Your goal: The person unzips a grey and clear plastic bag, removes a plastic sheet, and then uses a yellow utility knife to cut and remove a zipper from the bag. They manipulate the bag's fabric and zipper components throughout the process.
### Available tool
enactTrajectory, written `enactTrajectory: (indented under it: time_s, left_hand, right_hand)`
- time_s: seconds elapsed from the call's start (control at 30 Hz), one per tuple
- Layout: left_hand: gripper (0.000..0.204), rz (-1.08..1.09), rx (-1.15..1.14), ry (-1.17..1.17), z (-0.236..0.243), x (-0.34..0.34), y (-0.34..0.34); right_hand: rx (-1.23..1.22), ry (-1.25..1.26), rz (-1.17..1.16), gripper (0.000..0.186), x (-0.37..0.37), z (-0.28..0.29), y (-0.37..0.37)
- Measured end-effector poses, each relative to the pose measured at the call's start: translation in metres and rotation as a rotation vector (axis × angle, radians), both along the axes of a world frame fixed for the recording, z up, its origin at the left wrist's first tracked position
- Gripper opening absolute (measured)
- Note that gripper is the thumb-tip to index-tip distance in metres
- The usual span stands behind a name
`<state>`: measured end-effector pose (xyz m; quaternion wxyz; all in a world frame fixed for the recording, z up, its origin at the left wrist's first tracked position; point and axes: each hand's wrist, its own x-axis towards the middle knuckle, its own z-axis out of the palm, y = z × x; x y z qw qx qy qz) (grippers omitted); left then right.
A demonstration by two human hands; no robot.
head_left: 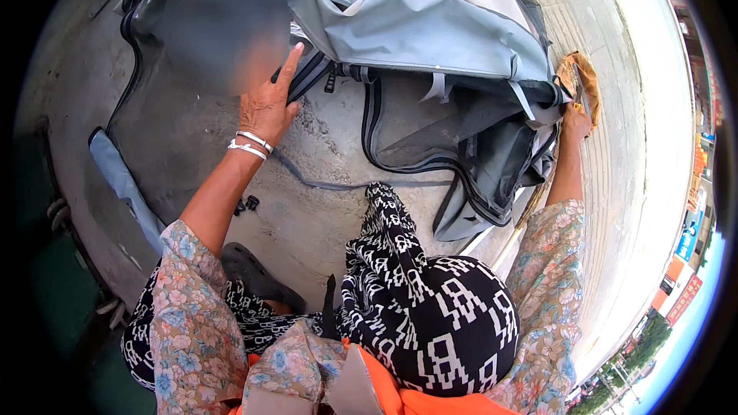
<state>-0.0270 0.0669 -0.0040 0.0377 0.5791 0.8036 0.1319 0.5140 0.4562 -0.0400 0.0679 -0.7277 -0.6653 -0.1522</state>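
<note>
A large grey-blue sheet of coated fabric [430, 34] with dark zipper-edged borders and mesh panels lies bunched ahead of me. My left hand [265, 107] rests at its near left part, index finger stretched out and thumb apart; a round blurred patch hides the other fingers. Beside it runs a dark zipper strip [311, 73] with a black pull. At the sheet's right end, my right hand [576, 119] is closed round something small, with a bit of yellow showing; its kind is unclear. A brown cloth-like piece [588, 77] curves just beyond that hand.
A dark shoe [257, 277] is on the concrete ground [307, 215] between my legs. Small black pieces [246, 204] lie near my left forearm. A thin grey strap [330, 183] crosses the ground. Dark green netting-like material [61, 261] with a rope edge is at the left.
</note>
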Motion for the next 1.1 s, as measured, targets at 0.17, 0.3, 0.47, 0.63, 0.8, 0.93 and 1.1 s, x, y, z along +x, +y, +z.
enactTrajectory:
  time_s: [0.17, 0.3, 0.47, 0.63, 0.8, 0.93, 1.1]
  left_hand:
    - [0.067, 0.071, -0.147, -0.07, -0.036, -0.035, -0.025]
    - [0.043, 0.013, 0.153, -0.118, -0.055, -0.065, -0.017]
    - [0.035, 0.144, 0.101, -0.178, -0.036, -0.072, -0.006]
    - [0.028, 0.067, 0.18, -0.256, -0.05, -0.099, -0.009]
    - [0.03, 0.037, 0.24, -0.223, -0.03, -0.106, 0.0]
    - [0.026, 0.216, 0.152, 0.0, -0.006, -0.084, 0.02]
    - [0.015, 0.05, 0.365, -0.226, 0.028, -0.023, 0.021]
  right_hand:
    - [-0.25, 0.658, -0.219, 0.049, -0.029, -0.013, -0.015]
    - [-0.095, 0.634, 0.191, 0.045, -0.094, 0.052, -0.038]
    - [-0.141, 0.677, 0.515, 0.025, -0.22, 0.092, -0.126]
    - [-0.518, 0.947, 0.891, 0.02, -0.314, 0.069, -0.197]
    - [-0.433, 0.31, 1.084, 0.04, -0.332, 0.047, -0.199]
    - [-0.575, 0.264, 1.033, 0.028, -0.315, 0.017, -0.158]
    - [-1.129, 0.509, 0.671, 0.03, -0.334, 0.066, -0.143]
